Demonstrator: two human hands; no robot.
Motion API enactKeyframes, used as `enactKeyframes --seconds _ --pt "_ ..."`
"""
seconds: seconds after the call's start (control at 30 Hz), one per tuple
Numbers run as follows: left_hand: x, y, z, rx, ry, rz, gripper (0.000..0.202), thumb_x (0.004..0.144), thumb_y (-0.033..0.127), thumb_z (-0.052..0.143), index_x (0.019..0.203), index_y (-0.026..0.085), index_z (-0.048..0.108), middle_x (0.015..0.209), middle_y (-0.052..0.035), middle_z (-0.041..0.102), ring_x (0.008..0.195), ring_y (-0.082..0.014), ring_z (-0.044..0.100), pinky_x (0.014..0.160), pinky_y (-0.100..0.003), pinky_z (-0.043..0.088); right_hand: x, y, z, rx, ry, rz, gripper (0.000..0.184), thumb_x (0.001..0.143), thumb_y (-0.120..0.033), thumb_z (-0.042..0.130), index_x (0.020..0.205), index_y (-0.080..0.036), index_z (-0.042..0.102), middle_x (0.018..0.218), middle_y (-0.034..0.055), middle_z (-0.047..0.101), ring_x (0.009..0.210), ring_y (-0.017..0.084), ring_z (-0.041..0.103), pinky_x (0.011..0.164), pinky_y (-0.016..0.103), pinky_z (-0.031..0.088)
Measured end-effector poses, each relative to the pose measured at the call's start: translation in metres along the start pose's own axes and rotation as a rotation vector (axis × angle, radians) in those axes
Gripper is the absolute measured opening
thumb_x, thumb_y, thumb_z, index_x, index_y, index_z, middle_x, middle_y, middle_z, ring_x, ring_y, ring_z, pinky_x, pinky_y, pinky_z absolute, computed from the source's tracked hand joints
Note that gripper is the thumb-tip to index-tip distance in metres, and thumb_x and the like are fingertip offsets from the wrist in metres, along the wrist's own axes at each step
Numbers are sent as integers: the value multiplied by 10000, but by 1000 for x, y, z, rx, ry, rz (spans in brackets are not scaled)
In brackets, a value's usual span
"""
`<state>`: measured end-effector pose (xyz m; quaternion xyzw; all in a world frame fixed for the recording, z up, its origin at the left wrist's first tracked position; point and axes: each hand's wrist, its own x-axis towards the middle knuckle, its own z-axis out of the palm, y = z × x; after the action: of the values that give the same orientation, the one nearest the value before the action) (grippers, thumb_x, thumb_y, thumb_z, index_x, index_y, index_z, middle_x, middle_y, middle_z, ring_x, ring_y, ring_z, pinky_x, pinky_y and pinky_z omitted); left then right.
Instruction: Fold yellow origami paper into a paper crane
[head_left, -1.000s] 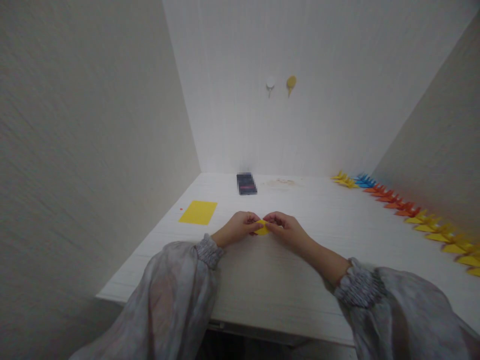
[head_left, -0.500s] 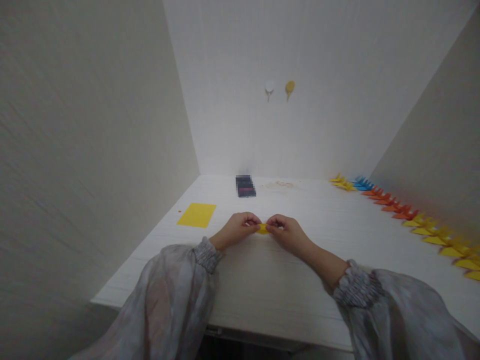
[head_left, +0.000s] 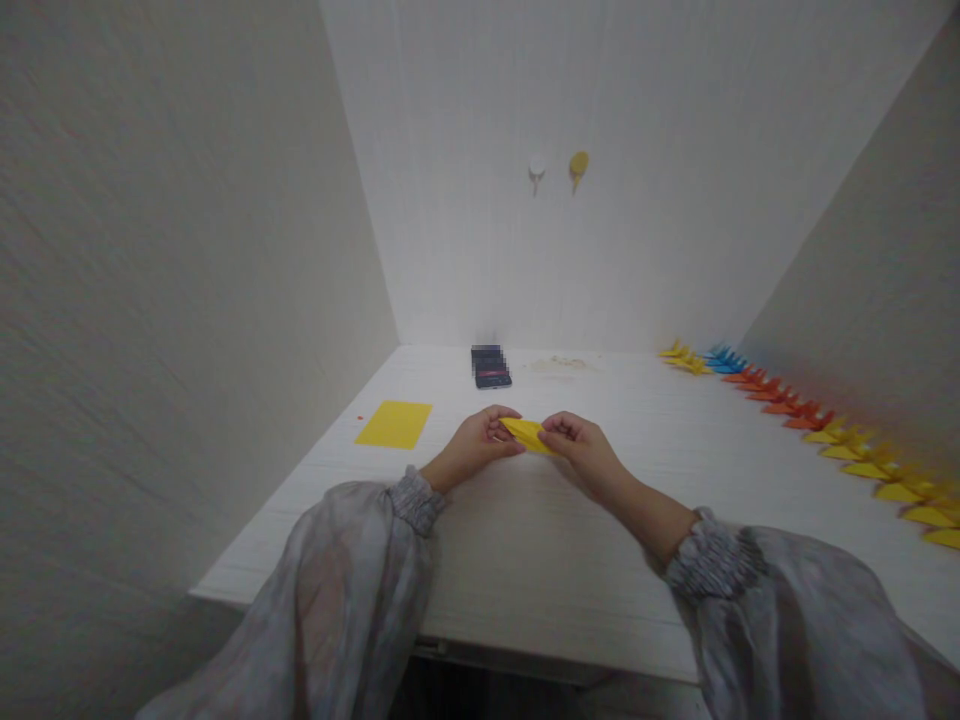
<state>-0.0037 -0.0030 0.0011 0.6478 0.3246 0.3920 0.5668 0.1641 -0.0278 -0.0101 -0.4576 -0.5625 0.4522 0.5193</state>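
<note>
A small piece of folded yellow paper (head_left: 528, 434) is stretched between my two hands, over the middle of the white table. My left hand (head_left: 482, 440) has its fingertips on the paper's left end, the thumb lying just below it. At the other end, my right hand (head_left: 583, 452) pinches the paper between thumb and curled fingers. The paper tilts slightly down to the right, and its ends are partly hidden by my fingers. To the left of my left hand, a flat square sheet of yellow paper (head_left: 394, 425) lies on the table.
A dark phone (head_left: 492, 369), partly pixelated, lies near the back wall. Folded paper cranes in yellow (head_left: 870, 468), orange (head_left: 780, 397) and blue (head_left: 725, 361) line the right side. Two hooks, white (head_left: 537, 172) and yellow (head_left: 578, 168), are on the wall. The table (head_left: 570, 600) ends in front of me.
The folded yellow paper has turned and shows a longer, wider face between my hands. My hands have shifted slightly apart and up in the view. The left fingers have loosened from their tight pinch.
</note>
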Motion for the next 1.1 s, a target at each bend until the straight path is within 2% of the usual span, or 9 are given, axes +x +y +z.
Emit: enactKeyframes --seconds 0.17,0.4,0.6,0.8,1.1 --pt "0 1 0 -15 34 40 493 577 192 664 1008 143 428 537 86 463 472 -36 443 490 -165 346 -4 -1 4 -3 -92 80 152 637 -291 580 658 -171 491 541 -50 484 455 70 406 436 201 293" --pt "0 5 4 -46 31 40 491 589 179 648 1007 154 390 612 66 495 506 -37 457 508 -171 345 -6 -2 5 14 -208 89 162 654 -321 573 683 -168 528 598 -19 546 522 95 481 491 219 376" --pt "0 6 6 -111 38 52 481 590 165 652 980 159 371 680 40 538 580 -55 513 573 -192 385 -6 -1 7 38 -171 69 157 662 -315 575 678 -166 531 598 -21 547 524 90 482 505 216 376" --pt "-1 9 5 -194 -5 55 509 577 141 672 986 163 370 754 2 579 669 -89 564 656 -238 425 -6 -7 9 41 -124 68 174 650 -328 580 671 -164 526 580 -30 524 505 86 465 497 220 359" --pt "0 10 7 -254 8 93 468 593 129 661 978 155 396 779 -9 581 733 -101 565 719 -268 438 -5 -9 6 66 -18 -101 241 640 -318 600 799 -211 454 569 -53 496 522 99 482 512 228 388"
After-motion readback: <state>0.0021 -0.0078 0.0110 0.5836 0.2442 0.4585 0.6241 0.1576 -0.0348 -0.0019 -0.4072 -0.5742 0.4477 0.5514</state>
